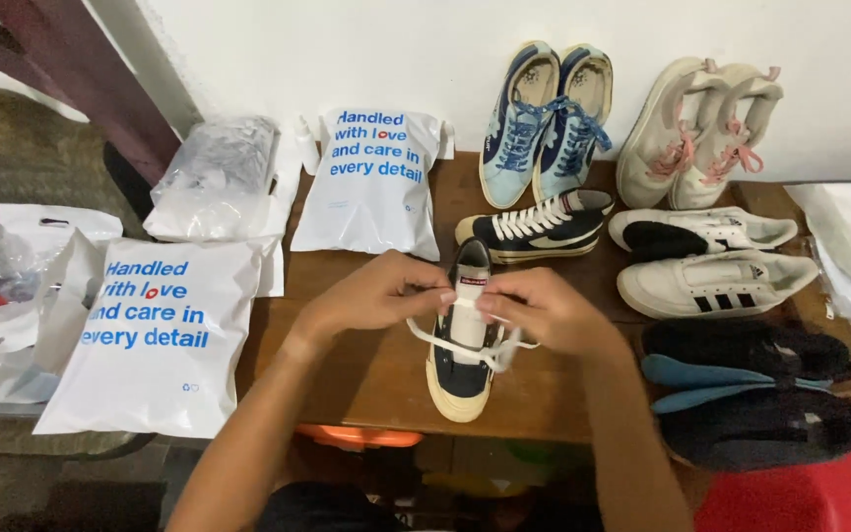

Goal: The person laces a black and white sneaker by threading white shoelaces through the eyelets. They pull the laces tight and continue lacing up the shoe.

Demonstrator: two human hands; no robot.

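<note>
White laces (425, 340) are pinched closed in left hand (371, 296) and right hand (534, 307) over the navy sneaker (462, 369); keep equal tension, shoe flat on the worktop (366, 365).

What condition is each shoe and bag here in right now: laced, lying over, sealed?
Dark sneaker: upright, white laces loose, held by left hand and right hand.
Matching sneaker: on its side, laced.
Blue pair: laced.
Pink-laced pair: laced.
White mailer bags: lying flat, closed.
</note>
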